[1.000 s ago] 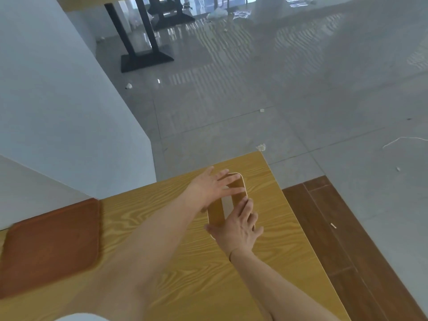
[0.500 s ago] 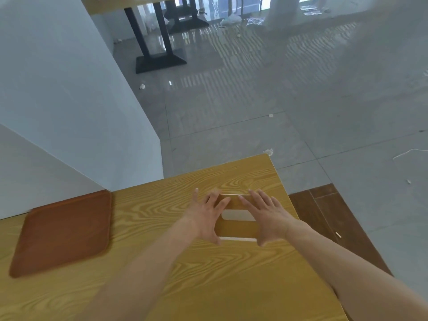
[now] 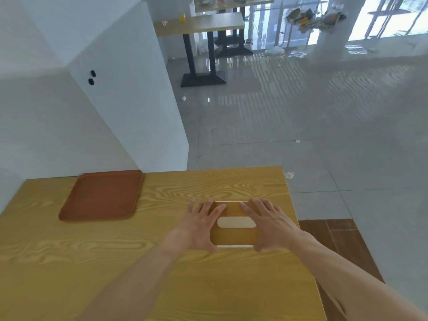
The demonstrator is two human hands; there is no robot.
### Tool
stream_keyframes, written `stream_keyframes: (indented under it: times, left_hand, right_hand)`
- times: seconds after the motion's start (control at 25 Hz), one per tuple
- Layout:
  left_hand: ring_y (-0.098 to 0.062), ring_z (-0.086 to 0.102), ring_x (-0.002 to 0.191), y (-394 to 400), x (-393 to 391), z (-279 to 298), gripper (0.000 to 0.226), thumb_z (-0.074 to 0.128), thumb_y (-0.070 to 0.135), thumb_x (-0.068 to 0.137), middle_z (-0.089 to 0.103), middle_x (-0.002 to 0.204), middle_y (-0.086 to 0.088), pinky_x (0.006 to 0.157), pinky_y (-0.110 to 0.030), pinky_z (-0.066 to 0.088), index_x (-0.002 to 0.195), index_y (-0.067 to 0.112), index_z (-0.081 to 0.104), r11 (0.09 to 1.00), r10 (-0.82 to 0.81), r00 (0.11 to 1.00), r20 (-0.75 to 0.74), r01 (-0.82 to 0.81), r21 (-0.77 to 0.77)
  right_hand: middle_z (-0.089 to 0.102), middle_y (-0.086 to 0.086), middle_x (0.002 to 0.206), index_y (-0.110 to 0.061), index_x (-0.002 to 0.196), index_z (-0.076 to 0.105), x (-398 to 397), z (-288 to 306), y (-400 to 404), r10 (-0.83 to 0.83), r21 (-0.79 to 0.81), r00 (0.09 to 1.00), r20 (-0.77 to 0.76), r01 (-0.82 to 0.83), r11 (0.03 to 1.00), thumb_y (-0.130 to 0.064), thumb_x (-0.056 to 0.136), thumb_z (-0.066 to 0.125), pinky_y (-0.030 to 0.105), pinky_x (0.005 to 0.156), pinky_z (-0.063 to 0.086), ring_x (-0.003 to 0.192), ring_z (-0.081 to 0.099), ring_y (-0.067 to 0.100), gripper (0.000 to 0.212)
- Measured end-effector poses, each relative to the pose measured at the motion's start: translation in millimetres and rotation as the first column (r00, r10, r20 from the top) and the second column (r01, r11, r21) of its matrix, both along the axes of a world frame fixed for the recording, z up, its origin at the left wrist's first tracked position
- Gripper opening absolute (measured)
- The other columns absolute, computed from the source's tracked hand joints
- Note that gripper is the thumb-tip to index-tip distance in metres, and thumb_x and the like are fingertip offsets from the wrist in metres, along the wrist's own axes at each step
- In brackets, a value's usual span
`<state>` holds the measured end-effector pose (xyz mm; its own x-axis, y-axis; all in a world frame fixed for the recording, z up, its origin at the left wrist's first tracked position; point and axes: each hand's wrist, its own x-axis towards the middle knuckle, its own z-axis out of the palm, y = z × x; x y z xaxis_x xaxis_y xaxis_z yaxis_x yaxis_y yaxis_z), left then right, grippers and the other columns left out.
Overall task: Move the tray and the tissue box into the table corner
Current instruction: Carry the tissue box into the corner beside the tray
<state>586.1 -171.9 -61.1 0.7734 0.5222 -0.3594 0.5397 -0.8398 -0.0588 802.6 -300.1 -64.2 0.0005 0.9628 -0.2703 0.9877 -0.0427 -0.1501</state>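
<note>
While the smooth brown tray (image 3: 102, 196) is lying flat near the wall, the left hand (image 3: 200, 224) and right hand (image 3: 269, 224) are clamping a rectangular wood-grain tissue box (image 3: 235, 236) — matching the grained table (image 3: 162, 262).

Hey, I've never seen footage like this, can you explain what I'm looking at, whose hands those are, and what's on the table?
This is one picture from a camera worn on a person's head, looking forward and down. There is no machine: the bare left hand and right hand belong to the wearer. Both hands grip the ends of a wood-patterned tissue box resting on a yellow wooden table. A brown tray lies flat further left, near the white wall. Beyond are grey floor tiles and other tables.
</note>
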Motion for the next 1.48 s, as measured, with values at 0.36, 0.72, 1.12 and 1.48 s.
stream_keyframes:
  times: [0.36,0.72,1.12,1.48]
  left_hand:
    - [-0.028,0.01,0.145,-23,-103,32,0.127,0.058,0.084,0.056,0.009,0.157,-0.008,0.121,-0.055,-0.003,0.153,0.032,-0.005,0.991,0.087,0.973,0.215,-0.106,0.077]
    - [-0.03,0.013,0.145,-67,-290,57,0.124,0.056,0.084,0.058,0.01,0.158,-0.009,0.121,-0.055,-0.002,0.153,0.032,-0.003,0.92,0.339,0.899,0.278,-0.378,0.103]
    - [-0.03,0.018,0.144,-153,-526,74,0.117,0.058,0.086,0.06,0.017,0.158,-0.008,0.12,-0.056,0.006,0.154,0.035,0.008,0.747,0.564,0.725,0.395,-0.652,0.13]
    - [-0.028,0.018,0.144,-173,-623,68,0.114,0.053,0.086,0.061,0.014,0.157,-0.004,0.121,-0.059,0.004,0.153,0.038,0.005,0.651,0.654,0.647,0.393,-0.745,0.143]
  right_hand:
    - [0.017,0.004,0.155,-0.028,0.154,0.009,-57,45,3,0.226,0.189,0.974,0.008,-0.223,0.956,-0.062,0.056,0.064,0.042,0.116,0.023,0.143,0.012,0.027,0.117]
    - [0.014,0.004,0.157,-0.029,0.155,0.007,-223,72,37,0.493,0.213,0.869,0.043,-0.49,0.845,-0.069,0.058,0.065,0.041,0.118,0.017,0.143,0.009,0.027,0.119]
    - [0.011,0.003,0.157,-0.03,0.155,0.008,-465,99,47,0.746,0.227,0.662,0.07,-0.739,0.634,-0.073,0.062,0.063,0.045,0.118,0.02,0.144,0.007,0.027,0.117]
    - [0.014,0.002,0.156,-0.031,0.155,0.012,-575,95,62,0.818,0.235,0.574,0.032,-0.8,0.552,-0.068,0.058,0.068,0.046,0.118,0.023,0.144,0.008,0.027,0.118]
